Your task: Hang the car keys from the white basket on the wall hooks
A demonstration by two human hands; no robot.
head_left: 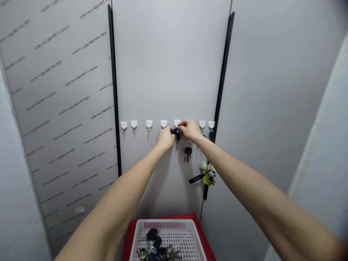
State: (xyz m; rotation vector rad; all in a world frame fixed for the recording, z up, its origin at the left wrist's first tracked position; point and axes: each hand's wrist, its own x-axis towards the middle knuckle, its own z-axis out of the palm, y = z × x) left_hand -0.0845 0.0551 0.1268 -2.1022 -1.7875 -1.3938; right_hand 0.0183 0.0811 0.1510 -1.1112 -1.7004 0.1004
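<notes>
Black keys (178, 136) are pinched between narrowed fingers by the left hand (165, 138) and right hand (190, 129), below a white hook (177, 122); a white basket (165, 220) is set nearer.

Head-worn view; faces the hooks (149, 124) nearby, tilted downward.

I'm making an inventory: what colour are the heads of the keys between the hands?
The key heads are black, best seen in the head view.

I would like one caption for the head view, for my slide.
Left hand and right hand hold black-headed keys at a white hook, above a white basket containing other keys.
</notes>
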